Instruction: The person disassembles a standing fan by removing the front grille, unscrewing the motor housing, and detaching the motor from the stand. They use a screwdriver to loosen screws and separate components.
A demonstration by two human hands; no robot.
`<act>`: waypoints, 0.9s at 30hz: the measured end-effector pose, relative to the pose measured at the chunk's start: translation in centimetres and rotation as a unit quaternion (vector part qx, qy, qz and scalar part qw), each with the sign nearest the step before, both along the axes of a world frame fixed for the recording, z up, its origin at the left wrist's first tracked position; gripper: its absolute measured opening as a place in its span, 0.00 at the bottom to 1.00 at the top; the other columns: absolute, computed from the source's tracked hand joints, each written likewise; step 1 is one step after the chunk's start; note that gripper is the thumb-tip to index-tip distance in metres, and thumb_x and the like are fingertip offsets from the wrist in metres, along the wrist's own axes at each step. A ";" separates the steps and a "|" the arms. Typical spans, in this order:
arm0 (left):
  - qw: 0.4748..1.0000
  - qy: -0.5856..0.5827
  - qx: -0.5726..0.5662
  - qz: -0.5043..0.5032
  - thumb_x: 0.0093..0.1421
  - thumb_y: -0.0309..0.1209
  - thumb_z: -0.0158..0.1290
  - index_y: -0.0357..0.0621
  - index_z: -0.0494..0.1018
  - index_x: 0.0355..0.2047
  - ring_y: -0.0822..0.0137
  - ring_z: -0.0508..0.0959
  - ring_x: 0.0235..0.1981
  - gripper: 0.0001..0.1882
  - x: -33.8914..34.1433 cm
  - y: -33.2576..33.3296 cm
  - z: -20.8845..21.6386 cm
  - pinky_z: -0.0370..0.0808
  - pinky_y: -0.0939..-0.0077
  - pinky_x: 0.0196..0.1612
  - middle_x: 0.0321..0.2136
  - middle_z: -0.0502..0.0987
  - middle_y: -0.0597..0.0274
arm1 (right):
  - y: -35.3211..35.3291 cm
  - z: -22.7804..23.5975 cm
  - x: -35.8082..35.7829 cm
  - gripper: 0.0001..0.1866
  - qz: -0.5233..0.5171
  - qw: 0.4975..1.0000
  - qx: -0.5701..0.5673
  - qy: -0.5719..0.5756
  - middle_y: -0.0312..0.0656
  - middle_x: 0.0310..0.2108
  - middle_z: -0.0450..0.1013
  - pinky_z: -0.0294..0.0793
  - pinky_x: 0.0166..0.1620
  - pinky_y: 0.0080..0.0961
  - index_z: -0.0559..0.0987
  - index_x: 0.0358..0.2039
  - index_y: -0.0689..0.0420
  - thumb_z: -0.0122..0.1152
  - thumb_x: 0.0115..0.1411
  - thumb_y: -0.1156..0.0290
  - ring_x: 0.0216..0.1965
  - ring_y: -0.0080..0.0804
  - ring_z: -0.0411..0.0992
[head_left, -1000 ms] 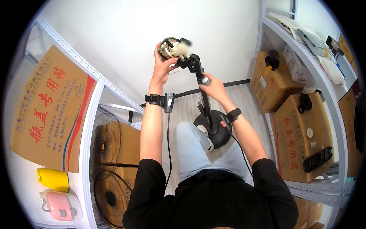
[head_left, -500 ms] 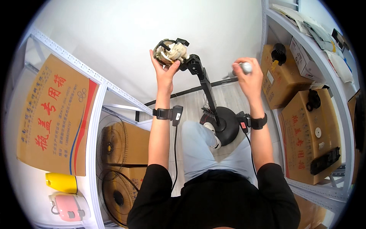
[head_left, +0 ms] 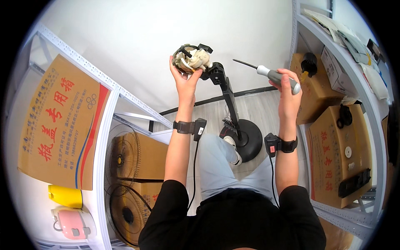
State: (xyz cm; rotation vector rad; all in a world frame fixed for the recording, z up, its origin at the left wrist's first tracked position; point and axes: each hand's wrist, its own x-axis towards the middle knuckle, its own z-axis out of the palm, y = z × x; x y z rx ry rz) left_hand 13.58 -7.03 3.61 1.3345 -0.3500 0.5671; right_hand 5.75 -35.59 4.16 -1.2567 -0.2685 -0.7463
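My left hand (head_left: 186, 83) is wrapped round the side of a bare fan motor (head_left: 192, 59), with cream plastic parts and a metal body. This motor sits at the top of a black fan stand (head_left: 227, 93), whose round base (head_left: 246, 141) rests on the floor by my foot. In my right hand (head_left: 288, 89), off to the right of the stand, is a screwdriver (head_left: 273, 75) with a grey and white handle. Its dark shaft points left toward the motor, and the tip is apart from it.
Two wire fan grilles (head_left: 125, 156) lean against cardboard boxes (head_left: 150, 154) at the left. A big carton (head_left: 58, 129) stands on the left shelf. On the right-hand shelf, a carton (head_left: 354, 141) carries small black and white parts, including a long black piece (head_left: 355, 182).
My right hand has moved right and slightly down. The screwdriver has turned so its shaft shows from the side. My left hand stays on the motor; the view has shifted a little.
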 end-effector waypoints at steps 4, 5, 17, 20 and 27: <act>1.000 -0.004 -0.012 -0.004 0.51 0.20 0.63 0.48 0.41 0.72 0.57 0.61 0.65 0.54 -0.3 -0.5 0.3 0.68 0.63 0.62 0.65 0.55 0.53 | 1.6 1.1 1.3 0.10 -0.072 0.983 -0.152 -0.069 0.38 0.30 0.75 0.72 0.35 0.24 0.79 0.28 0.60 0.71 0.57 0.70 0.30 0.27 0.72; 1.000 -0.002 -0.012 -0.009 0.51 0.20 0.63 0.48 0.42 0.72 0.56 0.61 0.65 0.54 -0.4 -0.5 0.4 0.68 0.63 0.62 0.64 0.56 0.53 | 2.7 1.4 1.6 0.11 -0.061 0.981 -0.173 -0.071 0.37 0.28 0.74 0.71 0.34 0.24 0.78 0.28 0.60 0.72 0.57 0.69 0.29 0.27 0.71; 0.998 0.012 -0.050 0.042 0.52 0.23 0.67 0.52 0.21 0.72 0.49 0.57 0.67 0.67 -0.4 -1.2 -2.6 0.62 0.55 0.66 0.68 0.45 0.42 | 5.3 -1.1 3.3 0.15 -0.039 0.989 -0.141 0.021 0.30 0.21 0.67 0.64 0.30 0.18 0.73 0.25 0.58 0.72 0.58 0.67 0.25 0.17 0.63; 0.996 0.049 -0.043 0.059 0.51 0.26 0.69 0.48 0.24 0.72 0.47 0.57 0.67 0.67 0.3 -1.8 -5.6 0.62 0.55 0.66 0.67 0.45 0.41 | 5.0 -2.0 3.5 0.13 -0.016 0.988 -0.143 0.053 0.30 0.22 0.68 0.65 0.31 0.17 0.75 0.26 0.58 0.72 0.58 0.67 0.25 0.17 0.64; 0.990 0.136 -0.008 0.037 0.48 0.39 0.72 0.30 0.44 0.63 0.56 0.73 0.53 0.56 1.4 -6.5 -8.3 0.74 0.64 0.54 0.55 0.67 0.42 | 3.9 -6.6 5.8 0.12 0.078 0.961 -0.177 0.195 0.31 0.30 0.77 0.69 0.28 0.18 0.83 0.40 0.55 0.70 0.58 0.64 0.26 0.17 0.69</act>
